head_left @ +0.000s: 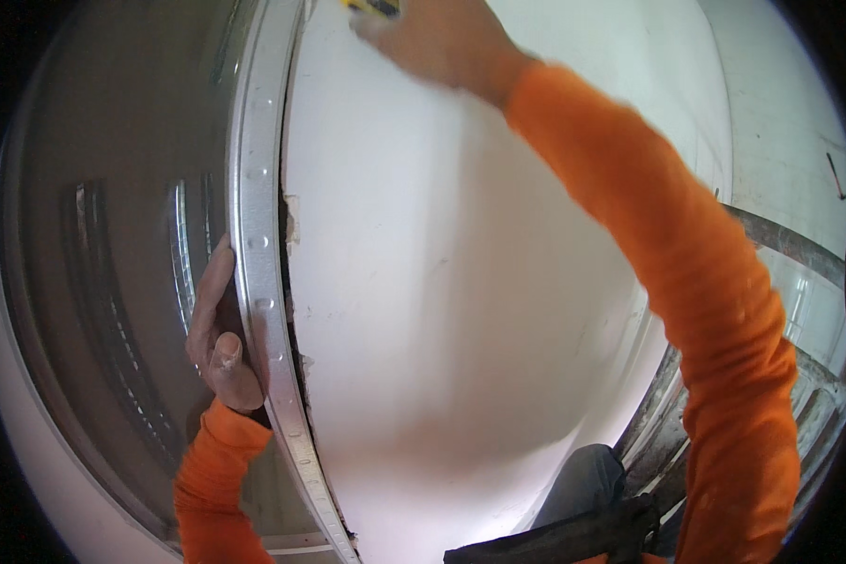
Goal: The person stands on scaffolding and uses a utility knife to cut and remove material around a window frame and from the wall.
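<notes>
A long metal strip (271, 310) with a row of small raised dimples runs upright between a dark glossy panel (122, 282) and a white board (442, 282). My left hand (221, 338) lies along the strip's left edge, fingers stretched upward and thumb apart, with nothing held. At the top of the view, my right hand (437, 42) is closed around a small yellow-and-black tool (378, 7). The upper edge of the picture cuts the tool off, so its kind cannot be made out.
A dark, chipped gap (301, 362) separates the strip from the board. My jeans-clad knee (587, 475) and a black strap (559, 543) show at the bottom. To the right stands a worn, stained frame (672, 423), with a thin tool (835, 177) beyond it.
</notes>
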### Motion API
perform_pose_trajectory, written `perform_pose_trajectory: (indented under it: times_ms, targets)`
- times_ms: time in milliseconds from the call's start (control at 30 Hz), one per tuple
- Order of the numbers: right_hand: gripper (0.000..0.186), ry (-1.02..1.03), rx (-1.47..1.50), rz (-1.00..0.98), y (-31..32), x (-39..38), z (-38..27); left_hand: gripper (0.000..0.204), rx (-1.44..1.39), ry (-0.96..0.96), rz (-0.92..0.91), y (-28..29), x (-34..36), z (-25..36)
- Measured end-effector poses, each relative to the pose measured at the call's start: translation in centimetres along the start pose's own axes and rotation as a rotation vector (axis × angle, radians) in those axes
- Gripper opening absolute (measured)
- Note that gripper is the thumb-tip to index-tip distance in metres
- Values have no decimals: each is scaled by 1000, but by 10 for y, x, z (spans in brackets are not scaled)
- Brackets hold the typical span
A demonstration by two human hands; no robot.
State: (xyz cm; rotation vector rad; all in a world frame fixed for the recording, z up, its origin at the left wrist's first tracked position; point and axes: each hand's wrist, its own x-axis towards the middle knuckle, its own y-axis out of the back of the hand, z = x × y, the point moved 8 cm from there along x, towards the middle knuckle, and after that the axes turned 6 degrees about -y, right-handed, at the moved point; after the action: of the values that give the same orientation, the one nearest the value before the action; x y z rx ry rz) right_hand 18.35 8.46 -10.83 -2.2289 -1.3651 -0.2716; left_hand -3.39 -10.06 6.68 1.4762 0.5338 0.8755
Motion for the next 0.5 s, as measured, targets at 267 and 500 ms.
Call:
perform_pose_trajectory:
  times_ms: [267,500]
  targets:
    - [48,-12,105,-341,-7,-175,-58,79,-42,67,-33,-4,-3,-7]
    - [26,40,-120,53,15,-53,2,81,66,43,-48,-7,5,-1]
